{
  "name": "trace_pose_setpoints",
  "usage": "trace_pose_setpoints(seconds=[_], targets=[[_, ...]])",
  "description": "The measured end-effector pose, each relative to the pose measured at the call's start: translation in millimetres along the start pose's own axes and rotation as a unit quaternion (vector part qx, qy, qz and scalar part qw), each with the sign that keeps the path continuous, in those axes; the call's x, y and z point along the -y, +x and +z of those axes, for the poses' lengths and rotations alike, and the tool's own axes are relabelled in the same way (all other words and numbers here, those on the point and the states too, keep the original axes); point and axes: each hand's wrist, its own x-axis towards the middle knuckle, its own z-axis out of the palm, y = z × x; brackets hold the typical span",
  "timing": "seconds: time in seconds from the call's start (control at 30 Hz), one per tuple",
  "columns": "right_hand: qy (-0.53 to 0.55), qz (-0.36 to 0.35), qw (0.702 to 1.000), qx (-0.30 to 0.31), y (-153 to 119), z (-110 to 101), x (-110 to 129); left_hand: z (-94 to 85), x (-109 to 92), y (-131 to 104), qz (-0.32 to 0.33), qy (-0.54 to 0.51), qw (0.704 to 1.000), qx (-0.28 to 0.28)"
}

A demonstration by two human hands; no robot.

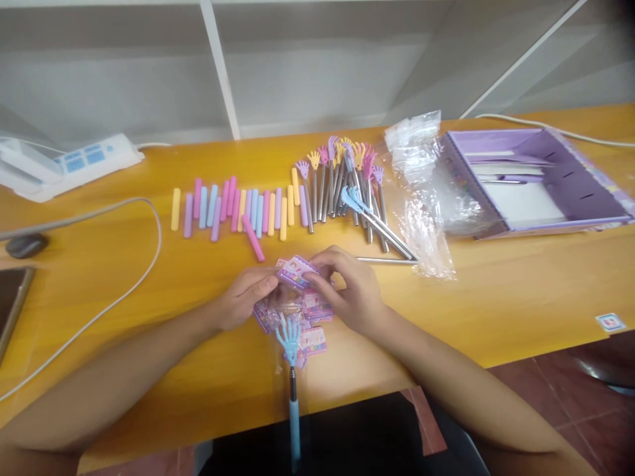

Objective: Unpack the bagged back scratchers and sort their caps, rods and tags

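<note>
My left hand and my right hand are both closed on a small purple printed card, one at each side of it. Below them, a blue hand-shaped back scratcher with a blue grip lies in a clear bag, its lower end reaching past the table's front edge. More printed cards are piled under and around my hands. Beyond them lies a row of pink, blue, yellow and purple tubes. Several metal-rod scratchers with coloured hand-shaped heads are heaped to its right.
Crumpled clear bags lie right of the scratchers, beside an open purple box. At the left are a white power strip, a cable, a black mouse and a dark device. A sticker is at the right edge.
</note>
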Motion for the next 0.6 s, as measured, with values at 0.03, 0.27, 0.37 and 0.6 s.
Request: trace_pose_setpoints(seconds=[0.03, 0.27, 0.37, 0.6], targets=[[0.000, -0.001, 1.000, 0.002, 0.0, -0.1, -0.1, 0.1, -0.6, 0.6, -0.005, -0.011, 1.000, -0.001], [0.004, -0.041, 0.999, 0.022, 0.6, -1.3, -0.8, 0.6, -7.0, 5.7, -0.042, -0.060, 0.997, -0.034], [0.000, -0.063, 0.997, 0.033, -0.5, -1.4, -2.1, -0.6, -6.7, 7.5, -0.037, -0.065, 0.996, -0.051], [-0.033, -0.108, 0.990, 0.087, -6.9, -1.1, -8.2, -3.7, 1.6, 6.5, -0.056, -0.110, 0.991, -0.055]])
